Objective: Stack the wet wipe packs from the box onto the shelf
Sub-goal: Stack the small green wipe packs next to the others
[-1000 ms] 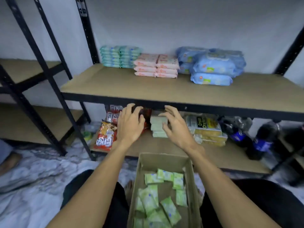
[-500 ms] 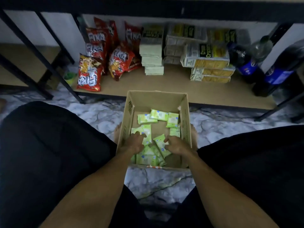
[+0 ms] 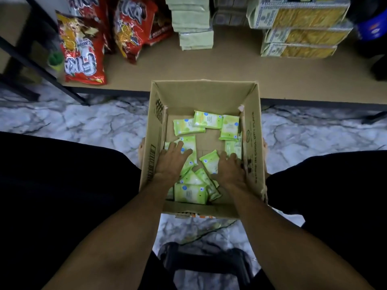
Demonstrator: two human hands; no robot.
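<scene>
An open cardboard box (image 3: 251,130) stands on the floor between my knees, with several light green wet wipe packs (image 3: 207,120) loose on its bottom. Both hands are down inside it. My left hand (image 3: 170,160) lies flat on a pack near the left wall, fingers fairly straight. My right hand (image 3: 228,167) rests on packs near the right wall, over the edge of a tilted pack (image 3: 209,162); its fingertips are partly hidden. A stack of pale green packs (image 3: 195,39) stands on the low shelf (image 3: 209,65) behind the box.
Red snack bags (image 3: 83,59) lean at the shelf's left; yellow cracker cartons (image 3: 299,34) are stacked at its right, beside a dark bottle (image 3: 372,28). A black shelf post (image 3: 41,61) slants at left. Marbled floor surrounds the box; a black stool frame (image 3: 205,262) lies below.
A second ago both hands were at the stack on the low shelf. They dropped into the box, and my head tilted down. Since half a second ago they moved slightly forward over the packs.
</scene>
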